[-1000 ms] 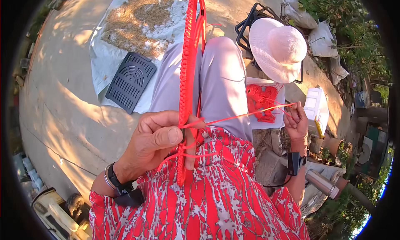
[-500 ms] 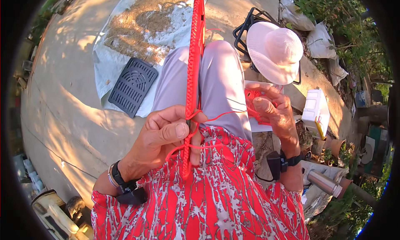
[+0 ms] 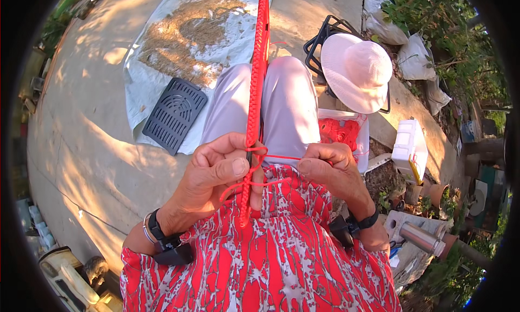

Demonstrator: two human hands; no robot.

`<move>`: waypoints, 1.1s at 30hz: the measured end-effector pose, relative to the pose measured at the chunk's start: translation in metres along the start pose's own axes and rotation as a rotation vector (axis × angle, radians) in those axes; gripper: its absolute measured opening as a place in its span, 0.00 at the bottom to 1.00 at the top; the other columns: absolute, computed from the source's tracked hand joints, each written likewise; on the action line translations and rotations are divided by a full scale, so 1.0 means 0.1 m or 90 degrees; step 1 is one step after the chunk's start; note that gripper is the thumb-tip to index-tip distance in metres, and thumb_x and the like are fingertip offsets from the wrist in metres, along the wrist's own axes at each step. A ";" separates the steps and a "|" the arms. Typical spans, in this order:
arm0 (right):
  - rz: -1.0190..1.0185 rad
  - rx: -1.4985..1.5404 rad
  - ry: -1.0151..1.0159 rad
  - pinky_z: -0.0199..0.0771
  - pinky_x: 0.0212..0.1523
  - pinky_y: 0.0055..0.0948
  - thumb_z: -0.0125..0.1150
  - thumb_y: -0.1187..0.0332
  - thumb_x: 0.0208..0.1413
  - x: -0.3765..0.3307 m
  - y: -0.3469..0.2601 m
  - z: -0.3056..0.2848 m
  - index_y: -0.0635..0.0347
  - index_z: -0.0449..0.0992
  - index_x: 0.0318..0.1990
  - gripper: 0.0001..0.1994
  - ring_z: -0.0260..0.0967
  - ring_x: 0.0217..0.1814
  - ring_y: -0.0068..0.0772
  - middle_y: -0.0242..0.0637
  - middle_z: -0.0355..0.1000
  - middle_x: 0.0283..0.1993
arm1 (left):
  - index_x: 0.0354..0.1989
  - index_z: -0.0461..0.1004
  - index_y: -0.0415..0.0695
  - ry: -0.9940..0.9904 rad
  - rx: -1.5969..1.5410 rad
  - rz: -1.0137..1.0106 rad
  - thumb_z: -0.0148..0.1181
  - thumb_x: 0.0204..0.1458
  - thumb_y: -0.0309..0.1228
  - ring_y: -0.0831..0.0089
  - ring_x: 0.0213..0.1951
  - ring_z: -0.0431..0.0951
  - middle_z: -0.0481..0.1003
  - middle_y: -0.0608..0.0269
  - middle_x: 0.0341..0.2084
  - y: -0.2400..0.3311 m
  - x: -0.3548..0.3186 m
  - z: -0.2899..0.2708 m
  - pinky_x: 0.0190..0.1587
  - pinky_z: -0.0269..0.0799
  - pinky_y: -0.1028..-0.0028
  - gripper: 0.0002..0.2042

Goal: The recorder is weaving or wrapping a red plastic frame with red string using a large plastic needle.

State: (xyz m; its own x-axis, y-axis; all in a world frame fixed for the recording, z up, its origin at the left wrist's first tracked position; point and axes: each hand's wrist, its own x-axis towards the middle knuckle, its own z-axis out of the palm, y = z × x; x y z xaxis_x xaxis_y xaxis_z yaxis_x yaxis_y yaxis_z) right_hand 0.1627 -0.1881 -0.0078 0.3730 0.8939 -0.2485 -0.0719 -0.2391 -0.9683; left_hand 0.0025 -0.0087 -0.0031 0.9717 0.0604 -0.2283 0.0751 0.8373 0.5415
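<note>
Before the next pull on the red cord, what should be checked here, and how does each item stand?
1. Left hand grips the red braided strip at its working point: ok.
2. Right hand pinches the loose red cord beside the strip: ok.
3. Cord runs clear from hand to strip, no snag visible: ok.
4. Loop at the strip fully seated: cannot tell, fingers hide it.
5. Strip's far end anchored: cannot tell, it leaves the picture at the top.
6. Spare red cord in the white box within reach by the right knee: ok.
</note>
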 end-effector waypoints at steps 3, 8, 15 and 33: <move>-0.006 0.066 0.055 0.53 0.21 0.19 0.58 0.69 0.53 -0.11 -0.03 -0.02 0.63 0.70 0.20 0.12 0.54 0.22 0.11 0.23 0.61 0.18 | 0.48 0.66 0.35 0.005 -0.002 0.011 0.57 0.52 0.28 0.61 0.24 0.78 0.74 0.49 0.26 -0.01 0.00 0.02 0.28 0.76 0.68 0.16; 0.032 0.090 0.062 0.54 0.21 0.19 0.57 0.70 0.52 -0.17 0.02 -0.05 0.64 0.70 0.20 0.12 0.54 0.22 0.11 0.23 0.61 0.18 | 0.49 0.65 0.35 0.009 0.026 0.010 0.58 0.52 0.27 0.63 0.24 0.78 0.74 0.50 0.26 -0.02 -0.01 0.06 0.28 0.75 0.69 0.17; 0.011 0.145 0.087 0.52 0.21 0.20 0.55 0.70 0.51 -0.28 -0.04 -0.05 0.65 0.69 0.19 0.12 0.54 0.20 0.11 0.24 0.62 0.18 | 0.54 0.62 0.32 0.045 0.053 -0.004 0.61 0.49 0.27 0.60 0.23 0.78 0.75 0.49 0.30 0.02 -0.05 0.07 0.27 0.77 0.68 0.24; 0.023 0.088 0.099 0.51 0.19 0.20 0.55 0.70 0.51 -0.24 -0.03 -0.03 0.63 0.67 0.17 0.13 0.52 0.18 0.13 0.25 0.59 0.15 | 0.48 0.66 0.35 0.046 0.010 0.002 0.57 0.53 0.28 0.65 0.21 0.77 0.74 0.53 0.25 0.03 -0.05 0.08 0.25 0.75 0.71 0.16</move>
State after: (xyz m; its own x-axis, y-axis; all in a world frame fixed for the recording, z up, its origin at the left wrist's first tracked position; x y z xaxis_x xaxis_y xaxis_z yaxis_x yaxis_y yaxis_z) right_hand 0.1567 -0.2105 0.0008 0.5052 0.8138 -0.2872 -0.2104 -0.2066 -0.9555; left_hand 0.0000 -0.0103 0.0061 0.9531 0.1024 -0.2849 0.0767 0.8287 0.5545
